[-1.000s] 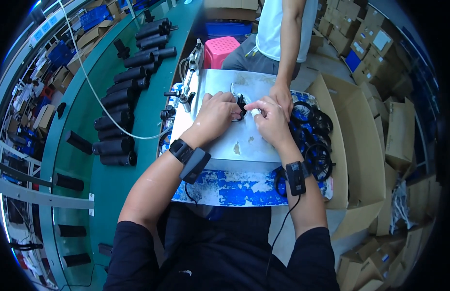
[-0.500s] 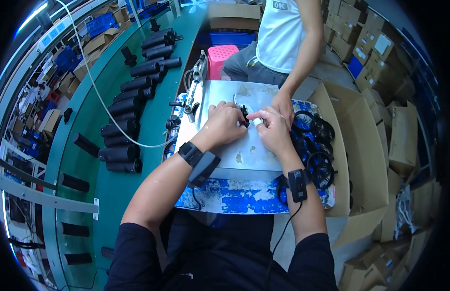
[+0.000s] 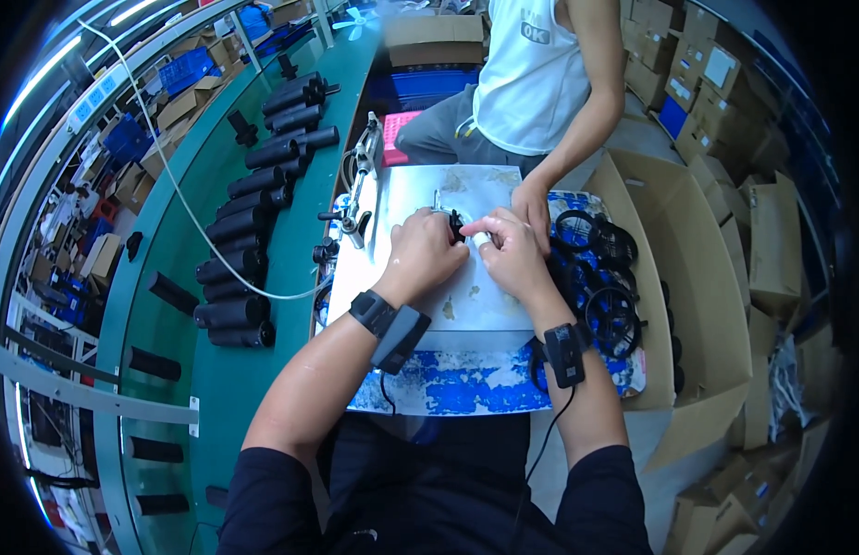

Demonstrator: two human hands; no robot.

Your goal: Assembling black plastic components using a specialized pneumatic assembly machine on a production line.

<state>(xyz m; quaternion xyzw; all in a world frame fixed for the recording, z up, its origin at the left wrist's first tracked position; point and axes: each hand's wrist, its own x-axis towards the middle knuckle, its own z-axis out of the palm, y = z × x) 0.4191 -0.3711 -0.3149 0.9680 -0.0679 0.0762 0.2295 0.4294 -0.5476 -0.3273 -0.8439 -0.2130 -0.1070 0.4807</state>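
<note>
Over a silvery metal box top, my left hand is closed around a small black part, mostly hidden by the fingers. My right hand comes in from the other side, its fingers pinched together at the same part. Something white shows at the right fingertips; whether it is a finger wrap or a small held piece is unclear. A metal toggle clamp fixture stands left of my left hand. Just beyond my right hand, a co-worker's hand reaches down toward black ring-shaped parts.
Black cylinders line the green bench on the left. A white hose arches over it. An open cardboard box stands at right. The co-worker in a white top is across the work surface.
The whole view has shifted slightly. Both my hands stay at the small black part, with only small finger movements. The co-worker's torso appears a little farther left.
</note>
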